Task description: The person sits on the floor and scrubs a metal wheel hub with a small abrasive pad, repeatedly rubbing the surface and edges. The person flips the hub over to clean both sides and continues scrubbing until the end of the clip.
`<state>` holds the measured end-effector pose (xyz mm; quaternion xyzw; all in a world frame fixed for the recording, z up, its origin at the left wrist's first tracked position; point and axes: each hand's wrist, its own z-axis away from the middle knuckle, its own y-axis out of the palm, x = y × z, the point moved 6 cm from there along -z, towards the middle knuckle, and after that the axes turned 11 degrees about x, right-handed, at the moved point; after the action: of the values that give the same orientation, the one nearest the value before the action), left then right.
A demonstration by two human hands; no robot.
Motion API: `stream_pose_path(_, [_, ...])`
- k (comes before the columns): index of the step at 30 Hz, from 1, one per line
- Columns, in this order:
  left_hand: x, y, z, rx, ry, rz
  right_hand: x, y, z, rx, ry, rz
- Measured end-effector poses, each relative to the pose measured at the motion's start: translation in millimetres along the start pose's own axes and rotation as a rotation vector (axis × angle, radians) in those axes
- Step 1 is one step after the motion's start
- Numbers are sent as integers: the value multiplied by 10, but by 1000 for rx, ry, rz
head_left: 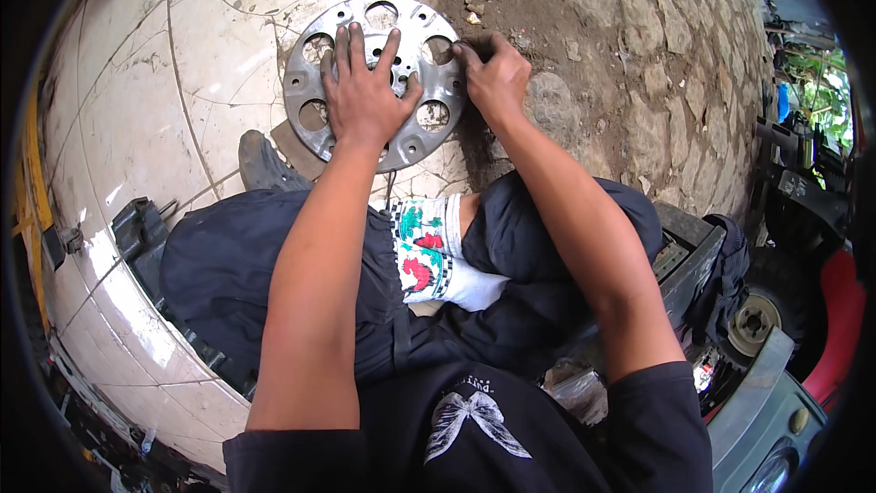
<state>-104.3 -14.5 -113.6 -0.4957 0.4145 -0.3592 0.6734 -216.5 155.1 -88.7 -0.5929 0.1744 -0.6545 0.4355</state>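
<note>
A round metal plate [412, 37], silver-grey with several large round holes and smaller bolt holes, lies on the ground in front of me. It looks like a flywheel-type disc. My left hand [365, 96] rests flat on its face with the fingers spread, holding nothing. At the plate's right rim, my right hand [497, 78] is closed, thumb and fingers pinched together. Something dark shows by those fingertips, too small to name. Under the plate's near left edge sits a brown block [297, 148].
White cracked tiles [128, 64] meet brown soil and stone paving [630, 64] beyond the plate. A cloth [424, 260] with red and green prints lies between my legs. On the right are a wheel [756, 320] and a grey-green vehicle part [757, 420]. A yellow frame [35, 183] stands left.
</note>
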Motion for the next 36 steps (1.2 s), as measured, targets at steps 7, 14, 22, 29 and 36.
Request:
stream_pose_path(7, [38, 31, -27, -59, 23, -7, -11, 97, 7, -70, -10, -22])
stream_pose_path(14, [46, 57, -56, 1, 4, -1, 74, 57, -86, -59, 91, -5])
stream_pose_path(22, [8, 20, -67, -21, 34, 27, 10, 94, -385, -91, -17, -44])
stream_pose_path(29, [34, 18, -50, -4, 21, 38, -61, 32, -222, -102, 74, -144])
stream_pose_path(36, [17, 23, -27, -89, 40, 121, -51, -26, -298, -35, 30, -179])
